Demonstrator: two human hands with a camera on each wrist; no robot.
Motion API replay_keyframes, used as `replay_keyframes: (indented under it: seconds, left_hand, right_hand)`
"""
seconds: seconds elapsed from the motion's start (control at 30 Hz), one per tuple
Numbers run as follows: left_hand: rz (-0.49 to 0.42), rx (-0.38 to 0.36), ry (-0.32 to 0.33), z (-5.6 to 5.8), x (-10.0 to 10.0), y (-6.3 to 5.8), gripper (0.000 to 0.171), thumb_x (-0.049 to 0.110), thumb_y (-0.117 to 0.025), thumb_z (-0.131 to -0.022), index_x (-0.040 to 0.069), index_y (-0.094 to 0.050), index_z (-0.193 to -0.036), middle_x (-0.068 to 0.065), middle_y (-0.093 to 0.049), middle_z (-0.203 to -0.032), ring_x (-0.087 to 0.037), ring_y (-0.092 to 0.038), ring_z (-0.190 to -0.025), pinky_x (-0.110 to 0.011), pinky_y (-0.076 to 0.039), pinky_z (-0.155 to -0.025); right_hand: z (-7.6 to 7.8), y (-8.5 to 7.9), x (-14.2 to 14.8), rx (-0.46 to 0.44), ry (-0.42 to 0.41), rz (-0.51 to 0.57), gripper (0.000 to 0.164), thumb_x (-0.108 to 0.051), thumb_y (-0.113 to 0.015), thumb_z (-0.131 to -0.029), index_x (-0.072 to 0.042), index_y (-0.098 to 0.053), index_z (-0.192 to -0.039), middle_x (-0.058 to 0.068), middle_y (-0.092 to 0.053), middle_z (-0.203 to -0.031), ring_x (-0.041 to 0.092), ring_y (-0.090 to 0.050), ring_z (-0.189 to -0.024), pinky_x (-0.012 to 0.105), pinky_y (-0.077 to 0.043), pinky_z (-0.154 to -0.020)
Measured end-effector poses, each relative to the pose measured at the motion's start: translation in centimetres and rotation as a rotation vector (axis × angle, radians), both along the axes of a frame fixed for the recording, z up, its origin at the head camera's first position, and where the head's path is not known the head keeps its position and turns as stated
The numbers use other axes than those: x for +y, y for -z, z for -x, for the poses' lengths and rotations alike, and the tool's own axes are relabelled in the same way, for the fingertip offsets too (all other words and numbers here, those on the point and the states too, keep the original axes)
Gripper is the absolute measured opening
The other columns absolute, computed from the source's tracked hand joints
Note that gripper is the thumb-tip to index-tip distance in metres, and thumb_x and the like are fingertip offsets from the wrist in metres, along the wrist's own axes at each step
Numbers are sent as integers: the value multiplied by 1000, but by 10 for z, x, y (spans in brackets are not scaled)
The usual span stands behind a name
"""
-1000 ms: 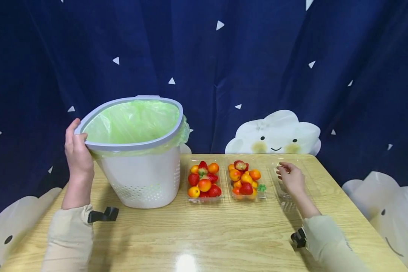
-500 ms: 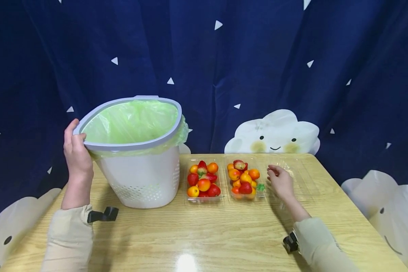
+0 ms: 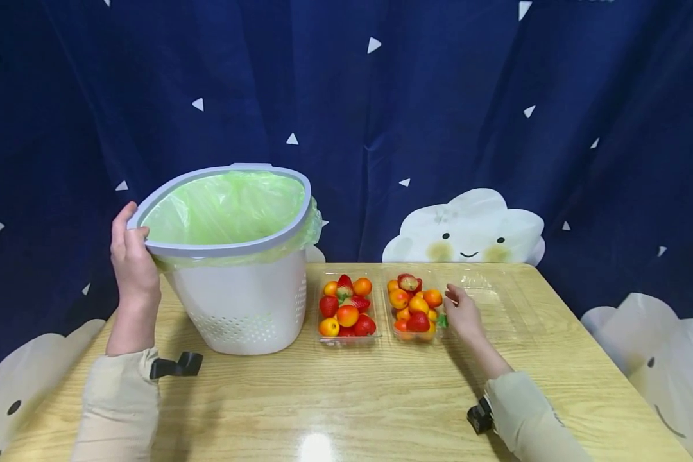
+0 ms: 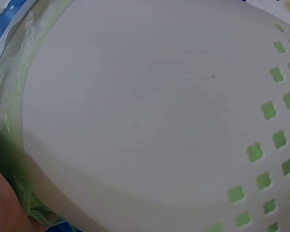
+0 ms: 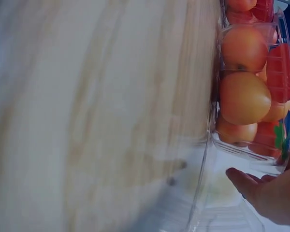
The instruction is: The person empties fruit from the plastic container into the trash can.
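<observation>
A white perforated wastebasket (image 3: 237,289) stands at the left of the table, its grey rim (image 3: 225,249) holding a green plastic bag (image 3: 225,205). My left hand (image 3: 135,266) grips the rim on the left side, fingers over the edge. In the right wrist view, a transparent plastic box (image 5: 249,154) holds orange fruits and strawberries. My right hand (image 3: 464,316) is at this box's right side, beside a green leaf (image 3: 442,321); its thumb points at the box, and its other fingers are partly hidden. Whether it touches the box is hard to tell.
A second fruit box (image 3: 349,340) stands between the wastebasket and the middle box. Right of my right hand lies another transparent plastic container (image 3: 520,311) with no fruit visible. The wooden table (image 3: 323,398) reaches back to a dark blue curtain (image 3: 346,96).
My right hand has moved left from over the right-hand container to the middle fruit box's edge. My left hand has stayed on the wastebasket rim.
</observation>
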State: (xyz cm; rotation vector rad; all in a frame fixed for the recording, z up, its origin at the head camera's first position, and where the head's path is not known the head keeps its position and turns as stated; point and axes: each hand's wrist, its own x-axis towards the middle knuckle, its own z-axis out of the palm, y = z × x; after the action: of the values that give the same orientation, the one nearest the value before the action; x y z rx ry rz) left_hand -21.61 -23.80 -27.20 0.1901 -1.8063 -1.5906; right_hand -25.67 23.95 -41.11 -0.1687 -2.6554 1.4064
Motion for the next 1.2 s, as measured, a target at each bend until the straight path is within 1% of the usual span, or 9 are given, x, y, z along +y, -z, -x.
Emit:
replay_keyframes:
  seconds: [0.07, 0.17, 0.3, 0.43, 0.63, 0.77, 0.9, 1.07, 1.2]
  left_hand:
    - [-2, 3, -3, 0, 0, 0, 49, 18, -26, -90, 17, -35, -138, -2, -38, -141, -10, -36, -119, -22, -23, -99]
    - [-7, 4, -5, 0, 0, 0, 49, 18, -26, -90, 18, -36, -138, -2, -39, -140, -10, -36, -119, -22, -24, -99]
    - [-7, 5, 1, -1, 1, -1, 49, 18, -26, -90, 18, -36, -138, -3, -39, -140, -10, -36, -119, -22, -24, -99]
    - [1, 2, 1, -1, 1, -1, 49, 19, -26, -90, 18, -35, -138, -3, -39, -140, -10, -36, -119, -23, -24, -99]
    - [1, 6, -4, -2, 1, 0, 49, 18, -26, -90, 18, -36, -138, -3, -40, -140, -10, -37, -118, -22, -24, -98]
    - [4, -2, -2, -2, 1, 0, 49, 19, -25, -90, 18, -35, -139, -3, -38, -141, -10, -36, -119, -23, -24, -100]
    - [3, -8, 4, -3, 1, 0, 49, 19, -25, -90, 18, -34, -139, -2, -37, -141, -10, -35, -120, -24, -23, -102]
    - [0, -5, 1, -2, 1, -1, 49, 19, -25, -90, 19, -34, -139, -2, -38, -141, -10, -36, -120, -23, -23, -101]
    - [4, -12, 1, -2, 1, -2, 50, 19, -25, -90, 19, -34, -139, -2, -37, -141, -11, -35, -121, -23, -23, -101]
  right_hand:
    - [1, 3, -1, -21, -11, 10, 46, -4, -37, -93, 9, -30, -136, 32, -42, -130, 40, -44, -117, 38, -40, -93]
    - [3, 8, -1, -43, -26, 48, 48, -3, -36, -92, 10, -27, -137, 34, -43, -127, 39, -47, -113, 26, -44, -80]
    - [5, 14, -1, -66, -12, 92, 50, -4, -37, -92, 6, -25, -140, 31, -48, -122, 30, -49, -102, 16, -40, -66]
    - [6, 19, -2, -64, 12, 114, 51, -6, -39, -92, 3, -26, -140, 29, -51, -118, 25, -48, -98, 14, -38, -66]
    - [5, 19, -3, -47, -2, 212, 48, -4, -34, -94, 3, -24, -141, 32, -47, -122, 27, -48, -103, 15, -40, -68]
    - [6, 13, -4, -63, 3, 211, 48, -6, -32, -95, -1, -24, -142, 30, -47, -124, 27, -47, -104, 17, -40, -69]
    - [8, 3, -6, -64, 3, 151, 47, -7, -33, -96, -1, -26, -142, 29, -47, -124, 27, -48, -102, 17, -39, -65]
    - [13, -14, -6, -64, 0, 125, 47, -6, -32, -95, -1, -27, -141, 28, -48, -120, 22, -50, -87, 17, -37, -56]
    - [17, -28, -5, -65, -10, 96, 47, -7, -32, -95, -2, -28, -141, 29, -48, -123, 23, -53, -91, 16, -39, -57]
